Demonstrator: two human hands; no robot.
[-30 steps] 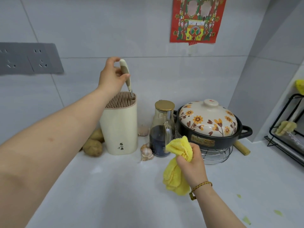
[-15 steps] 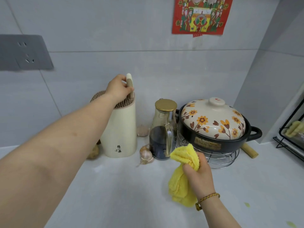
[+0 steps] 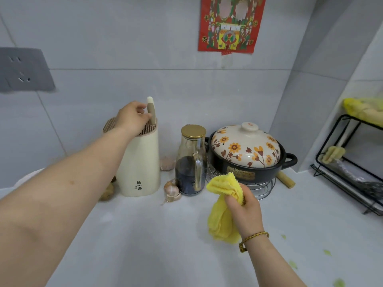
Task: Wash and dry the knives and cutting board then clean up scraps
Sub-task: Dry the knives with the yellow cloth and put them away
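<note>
A cream knife block (image 3: 138,162) stands on the grey counter (image 3: 157,235) by the back wall. A knife with a cream handle (image 3: 151,109) sits upright in its slotted top, blade hidden inside. My left hand (image 3: 132,118) is over the block's top, fingers curled against the handle. My right hand (image 3: 244,210) grips a bunched yellow cloth (image 3: 222,212) above the counter, in front of the pot. Small green scraps (image 3: 327,252) lie on the counter at the lower right.
A glass oil jug (image 3: 191,160) with a gold lid, garlic bulbs (image 3: 171,190) and a floral-lidded black pot (image 3: 246,154) on a wire trivet stand right of the block. A black wire rack (image 3: 350,162) sits at the far right. Potatoes (image 3: 106,192) lie behind my left arm.
My left hand has lowered the knife into the block until only its handle shows. My right hand with the cloth has stayed in about the same place.
</note>
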